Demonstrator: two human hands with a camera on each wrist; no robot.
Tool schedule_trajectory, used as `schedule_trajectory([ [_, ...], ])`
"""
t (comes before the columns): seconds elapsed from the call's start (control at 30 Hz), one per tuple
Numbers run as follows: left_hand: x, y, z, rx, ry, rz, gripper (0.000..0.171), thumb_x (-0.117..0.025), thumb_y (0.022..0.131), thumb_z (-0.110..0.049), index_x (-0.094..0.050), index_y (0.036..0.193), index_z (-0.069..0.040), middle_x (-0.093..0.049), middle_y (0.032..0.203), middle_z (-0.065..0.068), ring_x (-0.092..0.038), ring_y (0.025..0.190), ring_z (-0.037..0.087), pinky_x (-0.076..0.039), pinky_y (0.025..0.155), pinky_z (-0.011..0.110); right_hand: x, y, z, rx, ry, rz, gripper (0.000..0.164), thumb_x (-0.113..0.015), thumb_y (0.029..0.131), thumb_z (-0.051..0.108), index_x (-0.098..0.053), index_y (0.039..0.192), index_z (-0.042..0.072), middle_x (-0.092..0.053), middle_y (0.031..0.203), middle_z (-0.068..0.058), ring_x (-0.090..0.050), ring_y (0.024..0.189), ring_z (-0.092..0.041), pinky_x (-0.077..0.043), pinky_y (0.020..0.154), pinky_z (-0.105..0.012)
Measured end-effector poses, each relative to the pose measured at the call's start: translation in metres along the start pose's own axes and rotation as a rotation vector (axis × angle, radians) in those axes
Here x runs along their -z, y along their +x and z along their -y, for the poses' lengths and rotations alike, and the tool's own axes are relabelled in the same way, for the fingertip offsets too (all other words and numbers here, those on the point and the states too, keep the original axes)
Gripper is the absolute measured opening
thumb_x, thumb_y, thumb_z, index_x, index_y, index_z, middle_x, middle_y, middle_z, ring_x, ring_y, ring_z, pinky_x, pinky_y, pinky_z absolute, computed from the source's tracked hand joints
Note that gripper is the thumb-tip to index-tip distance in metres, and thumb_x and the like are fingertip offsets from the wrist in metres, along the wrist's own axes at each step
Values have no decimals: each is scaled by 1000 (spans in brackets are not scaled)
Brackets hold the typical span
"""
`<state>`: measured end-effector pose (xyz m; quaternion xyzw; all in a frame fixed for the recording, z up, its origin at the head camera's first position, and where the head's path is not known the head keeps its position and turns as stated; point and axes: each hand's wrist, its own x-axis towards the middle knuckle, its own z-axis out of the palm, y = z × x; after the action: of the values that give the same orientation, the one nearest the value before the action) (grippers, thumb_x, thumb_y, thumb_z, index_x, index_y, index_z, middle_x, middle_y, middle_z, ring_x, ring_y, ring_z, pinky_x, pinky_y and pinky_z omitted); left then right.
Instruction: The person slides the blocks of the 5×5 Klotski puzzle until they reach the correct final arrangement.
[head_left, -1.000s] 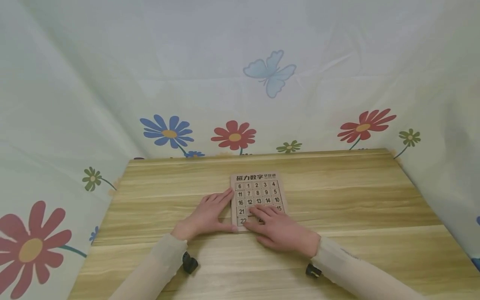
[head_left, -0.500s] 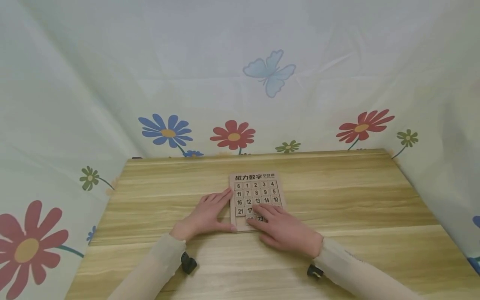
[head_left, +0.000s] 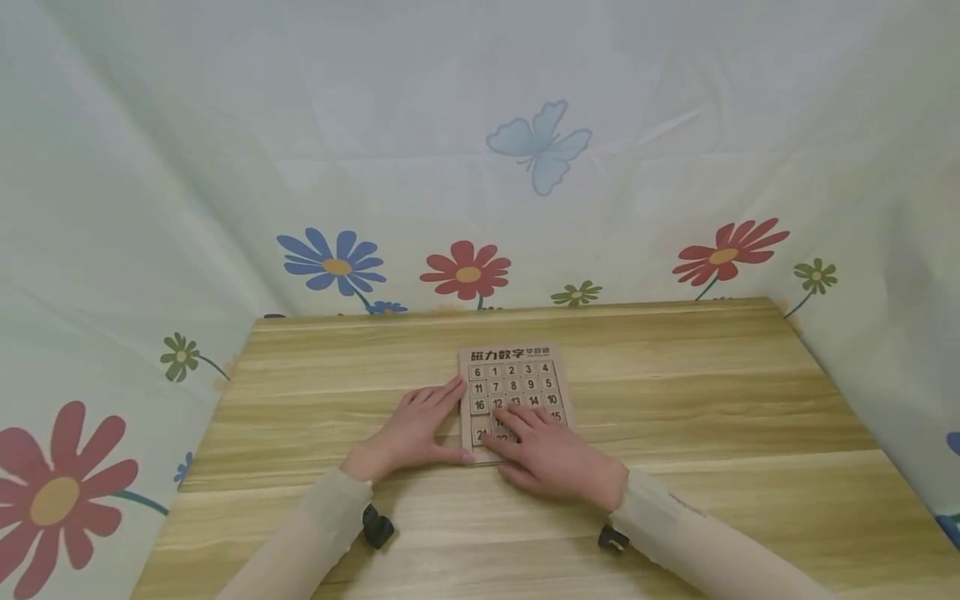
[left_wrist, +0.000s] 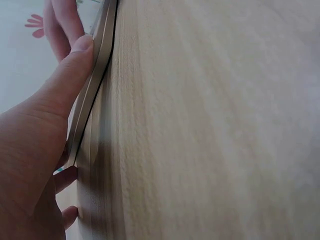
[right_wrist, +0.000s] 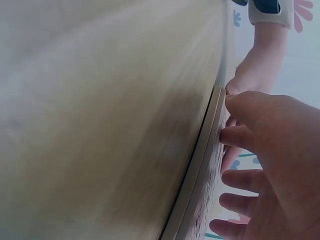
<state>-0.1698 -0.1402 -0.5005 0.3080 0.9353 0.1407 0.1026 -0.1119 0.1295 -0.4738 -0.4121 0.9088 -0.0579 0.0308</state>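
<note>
A wooden sliding number puzzle (head_left: 512, 355) lies flat on the table, its numbered tiles in rows. My left hand (head_left: 414, 427) rests against its left side, fingertips at the edge and thumb at the near left corner; in the left wrist view this thumb (left_wrist: 75, 65) presses the frame's edge. Over the lower rows lies my right hand (head_left: 553, 457), fingers extended onto the tiles. Its fingertip touches the tile 21 (head_left: 480, 434) in the bottom left corner, with a gap just above that tile. Several lower tiles are hidden under this hand.
The wood-grain table (head_left: 675, 383) reaches back to a white curtain (head_left: 375, 125) printed with flowers and a butterfly. Each wrist wears a small black device, such as the left one (head_left: 377, 527).
Tile 22 slid right from the bottom left corner, then tile 21 came down into that corner. The right hand shifted slightly right, then back left. My left hand stayed at the puzzle's side.
</note>
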Motion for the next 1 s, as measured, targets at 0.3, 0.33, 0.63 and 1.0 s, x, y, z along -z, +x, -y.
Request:
schedule_trajectory([
  [0.3,2,-1,0,-21,8,-23,119,-66,82,-81,-24,166,-9,-21,173,8,-32,153,34,-24,121,59,-1,-3,2,32,4,-15,51,-53,107,44,-55,153,22,-38,166,-16,-35,152,-38,-29,121,-59],
  [0.33,2,-1,-1,-20,9,-20,119,-66,82,-81,-24,166,-9,-21,173,8,-31,153,34,-24,121,59,0,-1,0,26,8,-15,51,-53,107,43,-56,153,22,-38,165,-16,-35,152,-38,-29,122,-58],
  [0.63,3,-2,-3,-18,-9,-12,117,-68,83,-77,-23,167,-9,-21,173,8,-31,153,35,-24,121,60,1,26,-15,-90,-1,-1,56,-54,107,45,-51,156,18,-36,166,-17,-34,152,-39,-30,120,-61],
  [1.0,4,-2,-3,-16,-5,-11,117,-68,83,-78,-23,166,-8,-21,173,9,-32,153,36,-25,121,60,9,20,-9,-63,16,36,55,-51,108,46,-51,156,19,-34,167,-19,-31,153,-42,-28,120,-63],
])
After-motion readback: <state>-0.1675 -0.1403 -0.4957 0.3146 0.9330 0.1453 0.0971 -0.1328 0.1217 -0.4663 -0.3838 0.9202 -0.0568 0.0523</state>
